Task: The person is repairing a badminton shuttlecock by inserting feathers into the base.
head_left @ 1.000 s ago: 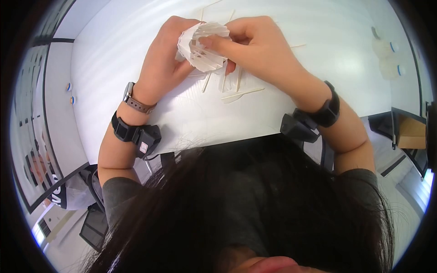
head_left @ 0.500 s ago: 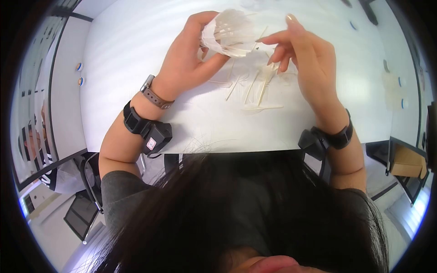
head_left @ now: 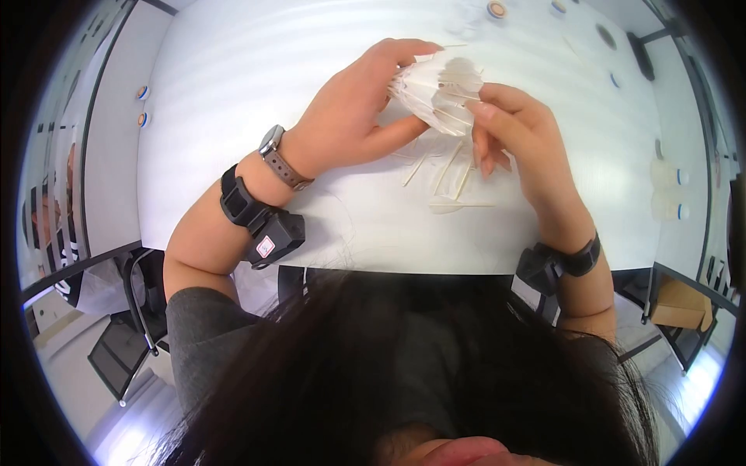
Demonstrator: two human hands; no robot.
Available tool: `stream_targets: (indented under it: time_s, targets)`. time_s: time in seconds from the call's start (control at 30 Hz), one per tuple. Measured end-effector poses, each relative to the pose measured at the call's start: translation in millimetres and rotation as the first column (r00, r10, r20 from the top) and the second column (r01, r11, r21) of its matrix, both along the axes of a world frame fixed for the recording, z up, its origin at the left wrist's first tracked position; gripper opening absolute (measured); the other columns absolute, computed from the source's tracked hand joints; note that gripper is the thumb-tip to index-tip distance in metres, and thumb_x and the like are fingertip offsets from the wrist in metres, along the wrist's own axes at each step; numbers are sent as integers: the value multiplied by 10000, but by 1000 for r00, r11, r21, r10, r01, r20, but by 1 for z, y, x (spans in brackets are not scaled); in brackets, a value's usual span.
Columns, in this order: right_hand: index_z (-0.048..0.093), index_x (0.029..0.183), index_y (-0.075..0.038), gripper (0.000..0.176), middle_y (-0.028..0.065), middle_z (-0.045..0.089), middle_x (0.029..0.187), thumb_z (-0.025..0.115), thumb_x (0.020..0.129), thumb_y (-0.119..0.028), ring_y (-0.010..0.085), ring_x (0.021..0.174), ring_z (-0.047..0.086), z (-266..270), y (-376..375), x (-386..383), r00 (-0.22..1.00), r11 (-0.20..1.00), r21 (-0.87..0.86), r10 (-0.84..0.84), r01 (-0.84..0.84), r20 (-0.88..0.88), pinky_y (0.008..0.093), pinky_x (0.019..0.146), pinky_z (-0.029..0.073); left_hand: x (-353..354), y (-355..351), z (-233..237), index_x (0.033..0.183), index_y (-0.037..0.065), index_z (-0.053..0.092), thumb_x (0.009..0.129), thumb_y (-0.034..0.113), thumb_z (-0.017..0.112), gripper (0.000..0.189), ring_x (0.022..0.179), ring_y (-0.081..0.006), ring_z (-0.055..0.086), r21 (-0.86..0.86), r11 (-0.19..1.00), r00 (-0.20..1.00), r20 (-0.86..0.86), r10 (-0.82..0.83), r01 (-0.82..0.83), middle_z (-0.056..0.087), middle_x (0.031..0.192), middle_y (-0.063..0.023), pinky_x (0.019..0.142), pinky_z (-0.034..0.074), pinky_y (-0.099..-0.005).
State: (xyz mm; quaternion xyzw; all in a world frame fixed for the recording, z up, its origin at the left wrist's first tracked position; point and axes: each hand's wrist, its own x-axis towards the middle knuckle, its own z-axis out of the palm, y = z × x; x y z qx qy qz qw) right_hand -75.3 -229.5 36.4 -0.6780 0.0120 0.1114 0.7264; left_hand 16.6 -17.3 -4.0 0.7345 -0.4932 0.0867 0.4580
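Note:
A white feather shuttlecock [head_left: 423, 95] is held above the white table, tilted with its wide rim towards the right. My left hand [head_left: 342, 120] curls around its narrow end, thumb below and fingers above; the base is hidden by the hand. At the rim, the thumb and index finger of my right hand [head_left: 524, 128] pinch a thin feather shaft, while the other fingers hang bent beneath. Below the shuttlecock, several loose feathers [head_left: 445, 172] lie on the table, one feather [head_left: 470, 205] lying crosswise nearer to me.
Two clear bottles with blue caps [head_left: 670, 175] are on the right side. Another round cap [head_left: 496, 10] shows at the far edge, with small caps [head_left: 143, 92] at left. A cardboard box [head_left: 680, 304] sits low right, a chair [head_left: 124, 353] low left. Someone [head_left: 47, 221] is beyond the left partition.
My left hand has moved right with the shuttlecock, turning its rim towards my right hand. My right hand has closed from spread fingers to a pinch at the rim. The view has shifted slightly.

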Motion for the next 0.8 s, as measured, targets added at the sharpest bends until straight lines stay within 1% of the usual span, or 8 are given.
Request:
stream_targets:
  time_s: [0.07, 0.13, 0.23, 0.4, 0.53, 0.67, 0.77, 0.8]
  targets:
    - [621, 1156, 84, 367, 33, 599, 655, 634, 941, -213, 59, 543, 530, 1, 7, -3, 998, 993, -109, -50, 53, 22, 189, 510, 398, 0, 1, 4, 1330, 87, 505, 810, 153, 714, 565, 935, -274, 623, 58, 998, 1000, 26, -12, 10, 613, 1113, -107, 803, 511, -353]
    - [639, 1126, 60, 303, 12, 596, 663, 662, 922, -163, 39, 554, 524, 3, 8, -3, 999, 995, -87, -40, 39, -10, 182, 519, 411, -2, 4, 10, 1360, 79, 489, 800, 87, 697, 597, 1018, -268, 611, 176, 984, 999, 27, -35, 30, 605, 1180, -115, 880, 493, -346]
    - [652, 1093, 42, 268, -1, 596, 672, 657, 929, -170, 29, 565, 525, 3, 12, -3, 999, 991, -126, -44, 45, 11, 177, 518, 407, -3, 4, 11, 1342, 103, 531, 791, 96, 702, 577, 954, -267, 601, 158, 987, 998, 52, -20, 11, 618, 1125, -107, 827, 497, -341]
    - [659, 1047, 31, 235, -22, 598, 688, 657, 932, -174, 19, 589, 533, -2, 13, -2, 996, 980, -183, -64, 74, 60, 176, 518, 407, -5, 4, 13, 1341, 127, 539, 788, 109, 712, 579, 925, -255, 599, 206, 979, 1000, 23, -4, -1, 620, 1101, -101, 799, 503, -342]
    - [660, 1055, 34, 239, -23, 604, 697, 656, 934, -172, 18, 600, 538, -3, 12, -2, 995, 984, -160, -64, 75, 70, 176, 524, 409, -3, 2, 10, 1349, 112, 520, 797, 117, 709, 584, 965, -268, 617, 182, 983, 998, 59, -12, 2, 620, 1113, -105, 820, 512, -351]
    - [627, 1145, 79, 339, 0, 603, 688, 682, 915, -164, 34, 584, 558, -6, 8, -2, 992, 984, -151, -75, 90, 102, 181, 505, 420, -2, 2, 8, 1360, 83, 492, 817, 133, 703, 585, 994, -286, 635, 172, 985, 999, 52, -16, 7, 619, 1163, -117, 839, 519, -352]
    - [588, 1195, 109, 412, 22, 600, 669, 696, 905, -164, 52, 560, 562, -3, 7, -2, 992, 990, -100, -90, 99, 93, 187, 498, 421, -2, 2, 5, 1344, 93, 508, 826, 207, 703, 565, 1044, -318, 626, 160, 987, 1000, 5, 14, -15, 614, 1221, -131, 861, 524, -376]
    - [590, 1195, 105, 410, 23, 600, 665, 695, 905, -165, 55, 552, 556, -2, 6, -2, 993, 992, -86, -84, 92, 85, 189, 498, 420, -2, 3, 4, 1344, 68, 495, 832, 191, 699, 565, 1037, -303, 633, 155, 988, 1000, 22, 8, -12, 614, 1218, -141, 863, 522, -368]
